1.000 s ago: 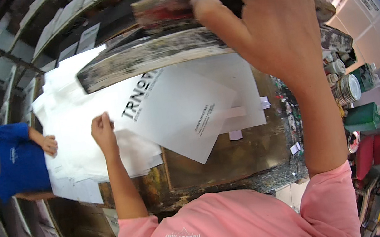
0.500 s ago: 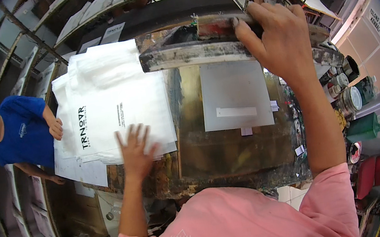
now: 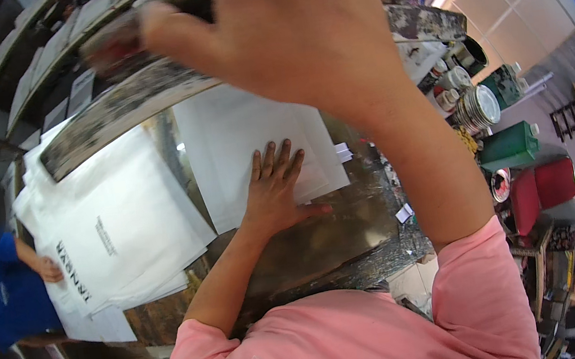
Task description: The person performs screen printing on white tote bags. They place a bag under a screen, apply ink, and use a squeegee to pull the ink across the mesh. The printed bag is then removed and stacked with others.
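My left hand (image 3: 276,190) lies flat, fingers spread, on a white sheet (image 3: 224,140) on the dark, stained work board (image 3: 310,242). Large and close at the top, my right hand (image 3: 291,41) is closed, its thumb pressed over a blurred, red-stained squeegee (image 3: 114,48). Its other fingers are mostly cut off by the upper edge. Just below the squeegee, the paint-smeared rail of a screen frame (image 3: 126,113) hangs raised and tilted above the table. Left of the board rests a stack of white sheets (image 3: 126,193) with black print, partly covered by that rail.
At the left a person in a blue shirt (image 3: 8,289) has a hand at the stack's edge. Racks with sheets (image 3: 33,64) stand behind. Paint tins (image 3: 478,107), a green jerrycan (image 3: 508,148) and a red chair (image 3: 553,184) are on the right.
My left hand has moved right from the printed stack onto the sheet on the board. The view has swung, and my right hand with squeegee and frame appears closer and farther left.
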The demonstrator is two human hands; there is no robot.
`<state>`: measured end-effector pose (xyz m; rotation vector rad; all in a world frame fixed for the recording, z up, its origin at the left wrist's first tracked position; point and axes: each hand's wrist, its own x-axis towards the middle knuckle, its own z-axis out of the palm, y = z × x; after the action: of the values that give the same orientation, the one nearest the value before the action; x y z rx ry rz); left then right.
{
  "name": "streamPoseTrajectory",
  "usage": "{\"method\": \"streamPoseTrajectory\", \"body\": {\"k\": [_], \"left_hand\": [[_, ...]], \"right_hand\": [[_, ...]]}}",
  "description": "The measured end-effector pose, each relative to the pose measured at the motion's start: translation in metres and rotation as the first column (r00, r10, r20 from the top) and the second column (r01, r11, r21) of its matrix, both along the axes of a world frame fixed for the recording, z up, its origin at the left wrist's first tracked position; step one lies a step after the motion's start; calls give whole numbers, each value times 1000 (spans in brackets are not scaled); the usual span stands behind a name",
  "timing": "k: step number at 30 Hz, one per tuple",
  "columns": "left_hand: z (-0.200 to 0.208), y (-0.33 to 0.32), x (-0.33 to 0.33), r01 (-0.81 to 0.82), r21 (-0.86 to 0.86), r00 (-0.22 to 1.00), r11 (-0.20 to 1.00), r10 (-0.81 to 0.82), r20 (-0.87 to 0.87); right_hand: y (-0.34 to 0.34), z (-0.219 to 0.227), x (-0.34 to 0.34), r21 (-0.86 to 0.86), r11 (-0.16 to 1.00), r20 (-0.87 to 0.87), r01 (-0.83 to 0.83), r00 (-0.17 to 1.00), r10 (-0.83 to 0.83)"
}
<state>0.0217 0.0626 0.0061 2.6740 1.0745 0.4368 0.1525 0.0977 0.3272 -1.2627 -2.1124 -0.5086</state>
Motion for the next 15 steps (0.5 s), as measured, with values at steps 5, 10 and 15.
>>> {"method": "streamPoseTrajectory", "body": {"k": [5,10,15], "left_hand": [[4,3,33,70,-103,995,992,-62,72],[7,-2,39,113,-105,991,988,-105,81],[16,-13,26,22,28,994,999,-25,107]], "right_hand": [[0,7,8,-10,998,-9,-64,998,64],[11,8,6,-15,999,0,-46,999,46],[14,11,-1,-53,999,15,-2,1000,3]]}}
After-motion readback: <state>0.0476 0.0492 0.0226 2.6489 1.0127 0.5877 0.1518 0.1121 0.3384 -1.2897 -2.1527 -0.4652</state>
